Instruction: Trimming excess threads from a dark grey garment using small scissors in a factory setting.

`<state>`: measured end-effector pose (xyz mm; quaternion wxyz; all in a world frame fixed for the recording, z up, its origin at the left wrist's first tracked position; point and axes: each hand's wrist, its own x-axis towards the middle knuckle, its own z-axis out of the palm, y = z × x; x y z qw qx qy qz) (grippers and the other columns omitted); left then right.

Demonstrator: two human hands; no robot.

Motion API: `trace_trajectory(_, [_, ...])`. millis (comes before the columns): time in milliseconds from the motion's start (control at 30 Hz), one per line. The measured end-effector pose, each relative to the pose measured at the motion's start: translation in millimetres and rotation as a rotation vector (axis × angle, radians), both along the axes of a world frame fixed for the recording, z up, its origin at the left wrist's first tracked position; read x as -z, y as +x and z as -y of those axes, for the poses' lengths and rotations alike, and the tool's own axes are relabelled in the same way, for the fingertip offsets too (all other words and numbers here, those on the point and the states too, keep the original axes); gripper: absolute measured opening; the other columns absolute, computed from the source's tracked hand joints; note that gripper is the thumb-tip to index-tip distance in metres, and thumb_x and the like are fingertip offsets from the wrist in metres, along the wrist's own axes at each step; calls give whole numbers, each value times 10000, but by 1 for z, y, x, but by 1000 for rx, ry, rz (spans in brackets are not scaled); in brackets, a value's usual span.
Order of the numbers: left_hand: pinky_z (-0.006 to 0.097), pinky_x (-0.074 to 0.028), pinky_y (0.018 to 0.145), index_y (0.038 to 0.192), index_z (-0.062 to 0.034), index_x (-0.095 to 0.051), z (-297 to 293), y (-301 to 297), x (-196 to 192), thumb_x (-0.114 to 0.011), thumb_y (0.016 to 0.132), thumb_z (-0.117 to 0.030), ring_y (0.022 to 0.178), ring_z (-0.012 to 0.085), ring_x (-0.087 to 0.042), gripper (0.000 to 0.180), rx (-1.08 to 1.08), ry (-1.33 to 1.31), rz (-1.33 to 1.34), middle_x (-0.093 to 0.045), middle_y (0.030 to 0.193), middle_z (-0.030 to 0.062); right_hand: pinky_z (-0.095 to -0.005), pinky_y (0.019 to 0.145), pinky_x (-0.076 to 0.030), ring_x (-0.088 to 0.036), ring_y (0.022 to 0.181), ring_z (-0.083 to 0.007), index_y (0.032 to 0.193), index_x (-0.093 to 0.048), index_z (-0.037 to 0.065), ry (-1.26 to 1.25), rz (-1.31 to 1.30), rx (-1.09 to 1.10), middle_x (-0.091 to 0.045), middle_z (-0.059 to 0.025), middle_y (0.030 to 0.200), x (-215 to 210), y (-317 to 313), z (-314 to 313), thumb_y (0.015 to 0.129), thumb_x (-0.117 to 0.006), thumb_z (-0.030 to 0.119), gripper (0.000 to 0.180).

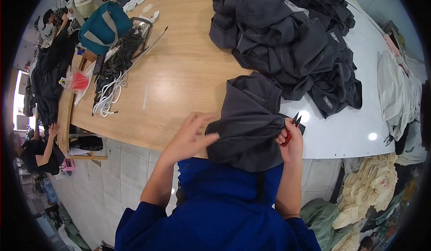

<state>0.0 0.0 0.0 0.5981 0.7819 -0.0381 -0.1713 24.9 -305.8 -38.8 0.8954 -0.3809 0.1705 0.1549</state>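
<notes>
Snips [288,138] and garment [244,125] are held by the right hand [294,140], the left hand [189,137] is spread wide, and the garment could be nicked if the blades [297,118] are swung left.

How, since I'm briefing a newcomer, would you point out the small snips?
Start at the white tabletop, then find the right hand near its front edge. It holds the snips, whose red handles stand out beside the dark gray garment.

Rumpled dark-grey garment [247,121], red-handled snips [286,139] alongside
</notes>
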Motion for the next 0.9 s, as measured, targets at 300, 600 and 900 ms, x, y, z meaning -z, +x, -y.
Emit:
trace_trajectory(300, [198,-382,557,1012,-28,-539,18,-12,34,-558,940,-251,648,52,-463,235,-111,-83,-257,-498,704,-31,-200,522,-332,-403,566,-52,992,-542,48,-475,3,89,-452,23,669,-18,-10,-13,945,-520,156,120])
trace_trajectory(600, [194,-452,611,986,-95,-548,46,1,12,-460,988,-259,706,41,-543,186,-285,-472,-361,-574,808,-30,-191,598,-454,-552,629,-81,1048,-617,-30,-658,604,-285,-586,-141,1132,-49,-33,-40,895,-498,61,214])
trace_trajectory(900, [348,-526,843,1160,-87,-508,62,2,-6,-319,1016,-296,943,183,-632,317,-432,-1051,-471,-638,1049,84,-269,605,-504,-633,694,-217,984,-648,40,-1255,883,124,-624,-107,822,-39,-41,-57,626,-669,-54,370])
